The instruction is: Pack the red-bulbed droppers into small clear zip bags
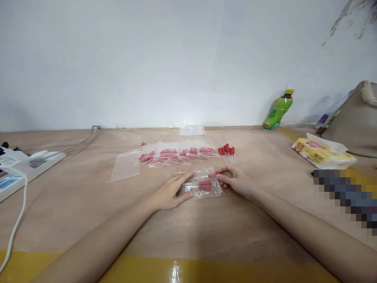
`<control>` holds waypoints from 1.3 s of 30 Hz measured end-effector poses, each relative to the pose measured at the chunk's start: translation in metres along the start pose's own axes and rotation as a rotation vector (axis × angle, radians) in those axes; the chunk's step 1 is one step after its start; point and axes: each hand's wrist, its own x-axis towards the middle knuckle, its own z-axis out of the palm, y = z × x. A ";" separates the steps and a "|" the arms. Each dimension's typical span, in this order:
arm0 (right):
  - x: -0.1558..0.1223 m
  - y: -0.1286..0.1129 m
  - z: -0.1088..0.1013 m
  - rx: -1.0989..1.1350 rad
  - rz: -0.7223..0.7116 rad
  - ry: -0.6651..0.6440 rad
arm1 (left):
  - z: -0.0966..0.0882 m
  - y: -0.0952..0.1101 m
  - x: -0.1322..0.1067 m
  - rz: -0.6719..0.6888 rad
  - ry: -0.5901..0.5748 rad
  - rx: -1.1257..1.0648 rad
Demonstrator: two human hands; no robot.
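Observation:
A clear zip bag (pixel 193 192) lies flat on the table with red-bulbed droppers (pixel 205 184) inside it. My left hand (pixel 172 192) rests on the bag's left end, thumb and fingers spread apart. At the bag's right, zip end, my right hand (pixel 232 181) pinches the red bulb of another dropper (pixel 217 173), whose stem points left into the bag. Behind my right hand lies a small bunch of loose droppers (pixel 226 149) with red bulbs. Farther back, several filled zip bags (pixel 179 151) overlap in a row. A flat clear bag (pixel 125 167) lies to their left.
Against the wall lean a green bottle (pixel 278 111) and, farther right, a beige bag (pixel 353 122). A yellow tissue pack (pixel 324 153) and a pixelated dark object (pixel 347 194) lie at right. On the left are a power strip (pixel 50 163) and a white cable (pixel 20 220).

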 end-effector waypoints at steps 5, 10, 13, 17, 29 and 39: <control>0.005 -0.003 -0.007 -0.258 -0.047 -0.076 | 0.000 0.000 0.000 0.009 -0.006 0.003; 0.008 -0.008 0.009 -0.284 -0.095 0.082 | -0.002 0.001 0.000 0.010 -0.028 0.005; 0.005 -0.011 0.016 -0.279 -0.093 0.089 | -0.001 0.001 0.001 0.029 -0.023 -0.002; 0.003 -0.012 0.015 -0.171 -0.037 -0.047 | -0.001 0.000 0.001 0.038 -0.009 -0.001; 0.004 -0.005 0.013 -0.197 -0.114 -0.148 | 0.000 0.000 0.000 0.031 -0.015 0.015; 0.003 -0.012 0.013 -0.327 -0.126 -0.254 | -0.001 0.000 0.001 0.034 -0.016 0.020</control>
